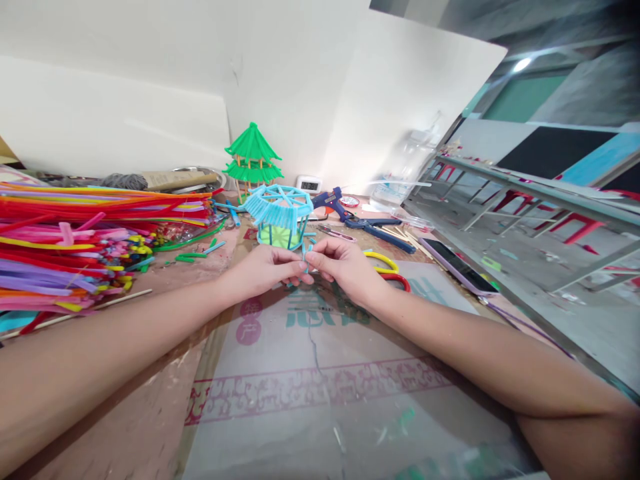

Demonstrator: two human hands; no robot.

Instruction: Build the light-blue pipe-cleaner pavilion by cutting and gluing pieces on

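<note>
My left hand point(267, 269) and my right hand point(343, 263) meet over the table, both pinching a short light blue pipe cleaner piece point(306, 256) between their fingertips. Just beyond them stands a small light blue pavilion model point(278, 215) made of pipe cleaners, with a fringed roof and thin posts. A finished green pavilion model point(252, 160) stands farther back near the wall.
A big pile of coloured pipe cleaners point(80, 240) fills the left side. A blue glue gun point(331, 200), pliers point(383, 231), scissors with yellow and red handles point(387, 267) and a phone point(457, 267) lie at the right. A printed sheet point(320, 393) covers the near table.
</note>
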